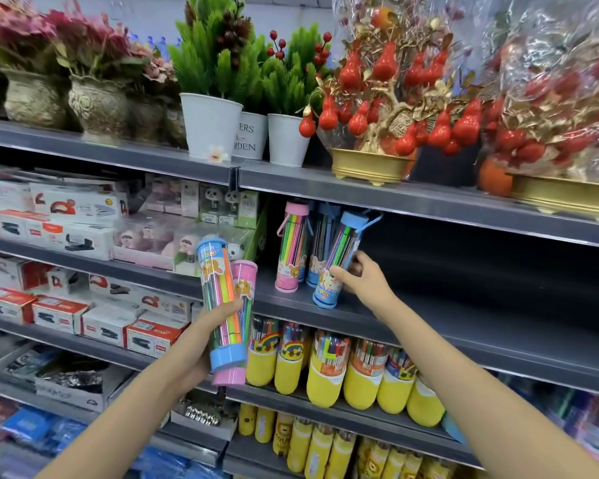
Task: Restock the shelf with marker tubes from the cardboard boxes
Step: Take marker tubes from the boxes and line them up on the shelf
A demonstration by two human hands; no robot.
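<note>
Item: blue-capped marker tube [336,261], on the middle shelf [464,326], third in a short row. I read it as tilted, top leaning right, base near the shelf's front lip; whether the base sits flat I cannot tell. Long axis near upright.

Neighbours: pink-capped tube [291,247] upright to its left; a second blue tube [320,243] behind, between the two. The shelf stretches dark and unfilled to the right.

Right grip [362,276]: my right hand is at the tube's lower right flank, fingers curled around the label band, thumb on the near side. Holding that tube.

Left grip [204,344]: my left hand is lower and to the left, well apart from the row, wrapped around two tubes at once, a blue one in hand [220,305] and a pink one in hand [239,323], both standing roughly upright, caps down.

Judgement: the right hand is the nearer; the move turns on bringing the leaning tube plumb beside its neighbours. Cardboard boxes not in view.
</note>
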